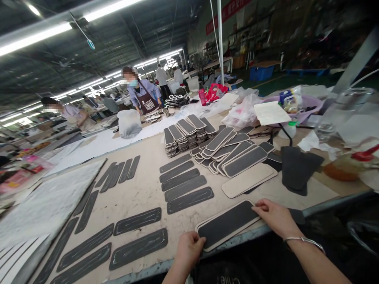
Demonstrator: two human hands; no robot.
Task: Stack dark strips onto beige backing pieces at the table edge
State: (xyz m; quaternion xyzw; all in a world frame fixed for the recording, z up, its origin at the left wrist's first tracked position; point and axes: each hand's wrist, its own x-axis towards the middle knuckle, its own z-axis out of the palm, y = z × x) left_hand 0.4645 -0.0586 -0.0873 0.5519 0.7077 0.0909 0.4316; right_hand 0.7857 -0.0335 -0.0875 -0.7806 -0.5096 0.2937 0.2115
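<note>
At the table's front edge lies a rounded dark grey panel (pixel 227 225) with a beige border, apparently a dark strip on a larger beige piece. My left hand (pixel 189 246) pinches its near left corner between thumb and fingers. The far right corner is gripped by my right hand (pixel 274 215), which has a bangle at the wrist. Beyond it rest beige pieces (pixel 247 181), face up, beside a loose heap of bordered panels (pixel 244 159). To the left, several dark strips (pixel 189 195) with shiny wet-looking streaks are spread out on the beige tabletop.
Neat stacks of panels (pixel 186 132) stand farther back. On the right are dark flat pieces (pixel 299 167), a bottle of orange-brown liquid (pixel 340 167) and a purple basin (pixel 310 104). A pale board (pixel 50 201) lies left. A co-worker in an apron (pixel 146 98) stands across the table.
</note>
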